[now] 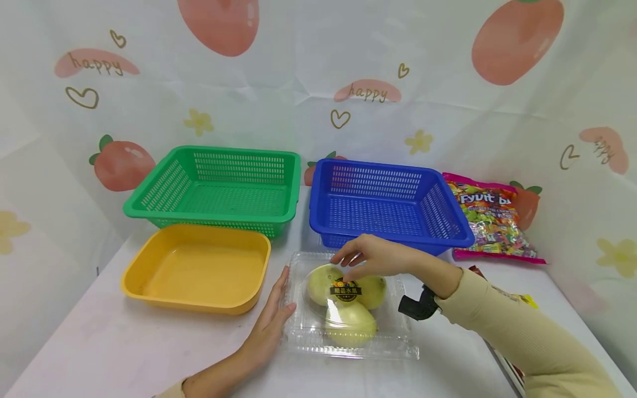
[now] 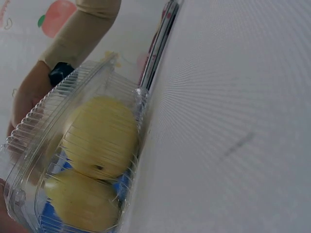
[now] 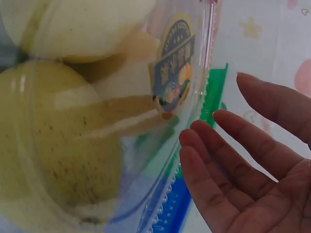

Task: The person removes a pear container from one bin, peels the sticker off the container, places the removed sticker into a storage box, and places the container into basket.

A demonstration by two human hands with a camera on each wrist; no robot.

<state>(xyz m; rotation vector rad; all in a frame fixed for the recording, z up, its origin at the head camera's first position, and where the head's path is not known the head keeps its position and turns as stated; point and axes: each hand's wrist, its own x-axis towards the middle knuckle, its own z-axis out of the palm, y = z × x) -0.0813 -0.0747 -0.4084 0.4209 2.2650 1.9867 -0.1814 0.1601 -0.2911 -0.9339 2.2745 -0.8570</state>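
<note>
A clear plastic clamshell box [image 1: 393, 345] with its lid down sits on the white table, holding three yellow-green pears [image 1: 350, 326]. On the lid is a dark fruit label [image 1: 345, 289]. My left hand [image 1: 266, 331] rests along the box's left side, fingers fairly straight and thumb at its edge. Over the lid is my right hand [image 1: 370, 257], palm down with fingers loosely bent. In the right wrist view, the fingers [image 3: 233, 170] of that hand hold nothing and show a gap to the lid. Speckles mark one pear [image 3: 63, 141] there.
Behind the box stand a green basket [image 1: 239, 218] and a blue basket [image 1: 393, 235]. A yellow tray [image 1: 199, 303] lies to the left. A candy bag [image 1: 492, 218] leans at the back right. A flat item [image 1: 505, 367] lies partly beneath the right forearm.
</note>
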